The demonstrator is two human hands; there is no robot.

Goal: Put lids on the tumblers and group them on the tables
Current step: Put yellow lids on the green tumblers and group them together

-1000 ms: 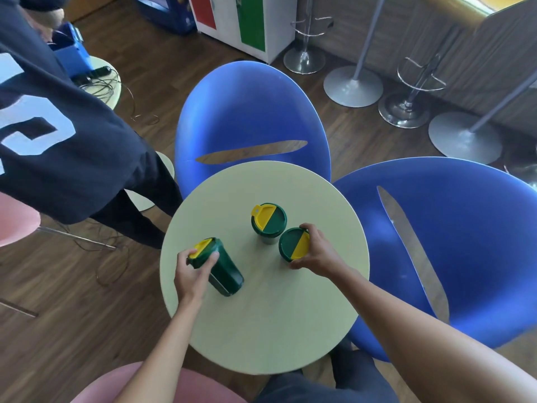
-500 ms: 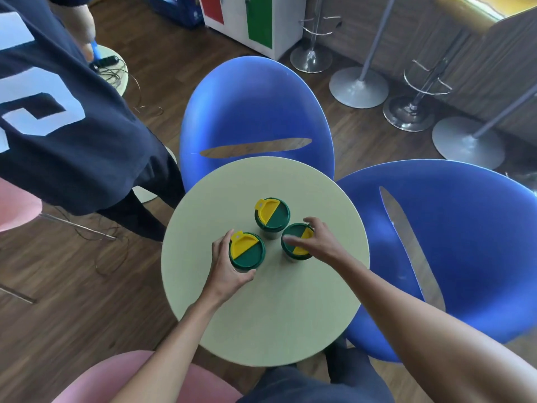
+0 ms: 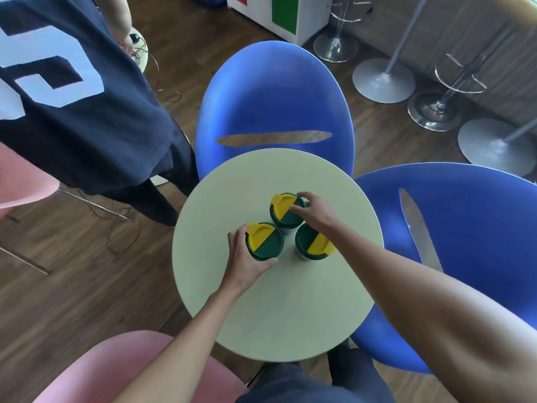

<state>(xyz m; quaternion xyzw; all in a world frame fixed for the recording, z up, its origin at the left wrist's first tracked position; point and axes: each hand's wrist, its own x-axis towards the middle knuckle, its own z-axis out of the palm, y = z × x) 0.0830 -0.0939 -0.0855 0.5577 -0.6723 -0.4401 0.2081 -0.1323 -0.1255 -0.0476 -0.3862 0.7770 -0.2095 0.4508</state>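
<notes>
Tumblers stand clustered: left tumbler [image 3: 263, 241] inside left hand's [image 3: 247, 261] wrapped grip, far tumbler [image 3: 287, 211] pinched by right hand [image 3: 315, 213].

A dark wood floor [image 3: 72, 286] is seen beneath two blue chairs [image 3: 274, 97], pink seats [image 3: 116, 370], and chrome stool bases [image 3: 383, 80].

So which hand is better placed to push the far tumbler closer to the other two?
The right hand, probably: its fingers already rest on the far tumbler. The left hand is wrapped around the near-left tumbler.
</notes>
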